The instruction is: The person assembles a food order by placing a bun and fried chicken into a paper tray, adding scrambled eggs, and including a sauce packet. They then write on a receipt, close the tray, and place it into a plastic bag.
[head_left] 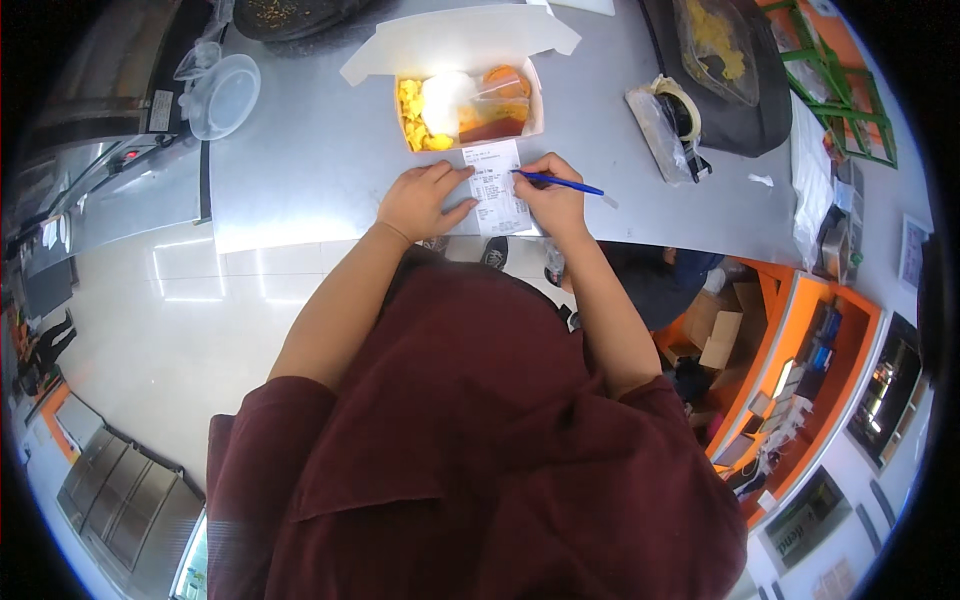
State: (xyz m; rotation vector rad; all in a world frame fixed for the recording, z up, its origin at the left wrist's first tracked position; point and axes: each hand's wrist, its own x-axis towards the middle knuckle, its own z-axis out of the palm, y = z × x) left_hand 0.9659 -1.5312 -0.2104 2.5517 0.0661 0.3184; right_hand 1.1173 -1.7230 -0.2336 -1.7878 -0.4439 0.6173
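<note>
A printed paper receipt [492,180] lies at the near edge of a metal table [310,170]. My left hand [420,203] rests on its left side, palm down with fingers stretched out. In my right hand [555,208] is a blue pen [580,185], pinched with its tip at the paper's right part. Just beyond the receipt stands a takeaway box [538,105] with its white lid [460,42] folded back. Yellow crisp pieces [411,105], a white rounded mound [448,98] and a clear bag of reddish-brown sauce [495,120] fill it.
Right of the box sits a tape dispenser [675,125]. A clear container [715,50] of yellow pieces rests on a black surface farther right. A translucent bowl [225,97] and a dark round pan [290,18] are at left. Orange shelving [795,320] stands lower right.
</note>
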